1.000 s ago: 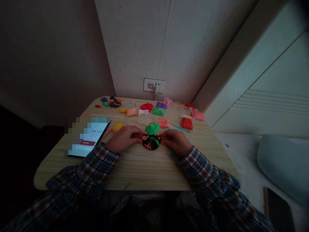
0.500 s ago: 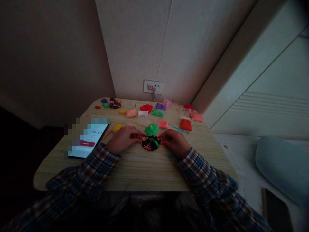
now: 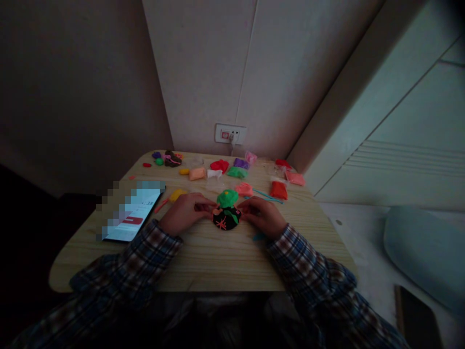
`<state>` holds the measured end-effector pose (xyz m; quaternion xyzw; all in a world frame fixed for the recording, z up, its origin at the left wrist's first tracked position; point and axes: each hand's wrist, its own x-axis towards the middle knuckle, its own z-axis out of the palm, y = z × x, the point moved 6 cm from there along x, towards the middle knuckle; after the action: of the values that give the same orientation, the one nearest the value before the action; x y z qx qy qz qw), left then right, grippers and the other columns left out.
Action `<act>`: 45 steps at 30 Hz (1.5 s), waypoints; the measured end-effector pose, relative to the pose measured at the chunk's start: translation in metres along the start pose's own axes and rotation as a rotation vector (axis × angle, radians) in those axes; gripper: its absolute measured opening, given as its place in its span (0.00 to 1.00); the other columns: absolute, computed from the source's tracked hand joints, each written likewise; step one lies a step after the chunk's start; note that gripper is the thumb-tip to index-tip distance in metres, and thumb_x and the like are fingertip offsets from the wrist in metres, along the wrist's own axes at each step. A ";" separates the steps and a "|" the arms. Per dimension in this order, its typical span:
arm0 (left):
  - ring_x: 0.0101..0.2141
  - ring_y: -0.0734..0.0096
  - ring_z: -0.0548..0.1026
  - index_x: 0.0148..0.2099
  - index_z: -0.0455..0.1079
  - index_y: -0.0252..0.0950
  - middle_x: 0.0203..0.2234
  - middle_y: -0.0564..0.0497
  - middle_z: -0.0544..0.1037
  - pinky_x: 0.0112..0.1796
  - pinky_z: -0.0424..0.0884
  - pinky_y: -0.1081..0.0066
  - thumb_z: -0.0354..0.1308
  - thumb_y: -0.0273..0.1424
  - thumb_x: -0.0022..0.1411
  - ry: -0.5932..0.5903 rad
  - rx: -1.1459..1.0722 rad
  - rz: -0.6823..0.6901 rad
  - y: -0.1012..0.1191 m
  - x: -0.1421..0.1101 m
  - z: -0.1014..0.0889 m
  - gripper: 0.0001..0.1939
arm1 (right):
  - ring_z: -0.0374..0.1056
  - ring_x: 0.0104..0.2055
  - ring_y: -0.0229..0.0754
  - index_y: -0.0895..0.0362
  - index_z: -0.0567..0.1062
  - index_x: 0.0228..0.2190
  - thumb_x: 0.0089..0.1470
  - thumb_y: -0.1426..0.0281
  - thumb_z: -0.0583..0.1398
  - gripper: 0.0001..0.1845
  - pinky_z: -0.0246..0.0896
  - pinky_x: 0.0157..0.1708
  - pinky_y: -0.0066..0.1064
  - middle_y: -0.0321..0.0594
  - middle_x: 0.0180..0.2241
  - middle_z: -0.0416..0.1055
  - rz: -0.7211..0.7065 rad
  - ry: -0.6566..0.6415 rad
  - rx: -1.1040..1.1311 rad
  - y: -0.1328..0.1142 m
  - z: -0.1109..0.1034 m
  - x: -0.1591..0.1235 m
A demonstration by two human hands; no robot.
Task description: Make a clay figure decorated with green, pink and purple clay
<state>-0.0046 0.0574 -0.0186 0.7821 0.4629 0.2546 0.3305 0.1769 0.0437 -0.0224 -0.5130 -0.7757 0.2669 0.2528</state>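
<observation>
A small clay figure (image 3: 226,218) stands near the middle of the table, between my two hands. Its lower part is black and rounded, with a pink branching shape and a green strip on the front. On top sits a bright green clay piece (image 3: 227,197) with a small yellow spot. My left hand (image 3: 187,212) pinches the figure's left edge between thumb and fingers. From the other side, my right hand (image 3: 264,215) grips its right edge with the fingertips. The far side of the figure is hidden.
Bagged clay lies along the back, including an orange-red pack (image 3: 279,190) and a green pack (image 3: 237,172). Thin blue sticks (image 3: 268,196) lie behind my right hand. A lit phone (image 3: 136,213) rests at the left; a brown clay piece (image 3: 172,158) sits at the back left.
Both hands keep their hold on the clay figure, which stays almost in place. The whole view has shifted slightly, with the table and socket sitting a little lower.
</observation>
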 end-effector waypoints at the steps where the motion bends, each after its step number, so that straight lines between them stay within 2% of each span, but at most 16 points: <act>1: 0.28 0.73 0.72 0.41 0.74 0.35 0.28 0.51 0.75 0.31 0.67 0.74 0.60 0.28 0.49 -0.007 0.007 -0.005 0.000 0.000 0.000 0.14 | 0.62 0.28 0.36 0.61 0.74 0.35 0.44 0.76 0.62 0.11 0.57 0.29 0.27 0.38 0.28 0.68 -0.003 -0.004 -0.004 0.000 0.000 0.000; 12: 0.28 0.73 0.70 0.41 0.74 0.36 0.30 0.50 0.73 0.29 0.65 0.74 0.61 0.32 0.49 -0.075 0.059 0.028 -0.002 0.001 0.004 0.15 | 0.62 0.28 0.36 0.60 0.74 0.33 0.43 0.76 0.63 0.11 0.57 0.28 0.28 0.38 0.29 0.67 -0.026 -0.005 -0.021 0.000 0.002 -0.001; 21: 0.26 0.74 0.69 0.38 0.75 0.35 0.26 0.52 0.73 0.27 0.63 0.76 0.61 0.32 0.48 -0.006 0.096 0.017 0.005 0.000 0.002 0.13 | 0.62 0.28 0.36 0.60 0.74 0.33 0.44 0.75 0.62 0.10 0.57 0.28 0.27 0.38 0.28 0.68 -0.028 -0.004 0.003 0.001 0.004 0.000; 27: 0.28 0.72 0.72 0.38 0.75 0.35 0.29 0.50 0.76 0.29 0.67 0.74 0.61 0.29 0.47 0.034 0.019 -0.009 -0.001 -0.001 -0.002 0.12 | 0.62 0.27 0.36 0.59 0.74 0.33 0.44 0.74 0.62 0.10 0.57 0.27 0.27 0.38 0.28 0.68 -0.036 0.000 -0.005 0.002 0.003 -0.001; 34: 0.28 0.69 0.73 0.34 0.76 0.35 0.27 0.50 0.78 0.30 0.69 0.72 0.61 0.31 0.47 0.062 0.008 -0.020 0.000 0.000 -0.001 0.10 | 0.63 0.27 0.36 0.60 0.73 0.28 0.43 0.75 0.62 0.06 0.59 0.28 0.27 0.36 0.27 0.67 0.014 0.032 0.047 0.007 0.006 0.000; 41: 0.27 0.71 0.73 0.40 0.75 0.34 0.29 0.49 0.78 0.29 0.68 0.74 0.61 0.30 0.48 0.019 -0.007 -0.040 0.002 -0.005 -0.003 0.14 | 0.63 0.27 0.36 0.60 0.74 0.30 0.44 0.75 0.61 0.06 0.59 0.28 0.28 0.37 0.27 0.68 0.015 0.019 0.032 0.007 0.004 -0.001; 45: 0.26 0.72 0.72 0.38 0.75 0.33 0.28 0.49 0.77 0.28 0.67 0.74 0.61 0.31 0.48 0.023 0.063 -0.035 0.006 -0.006 -0.003 0.12 | 0.63 0.27 0.35 0.60 0.73 0.26 0.44 0.76 0.61 0.03 0.59 0.28 0.27 0.37 0.27 0.67 -0.002 0.046 0.028 0.006 0.002 -0.001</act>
<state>-0.0061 0.0505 -0.0122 0.7809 0.4882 0.2430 0.3046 0.1802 0.0442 -0.0284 -0.5145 -0.7663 0.2656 0.2783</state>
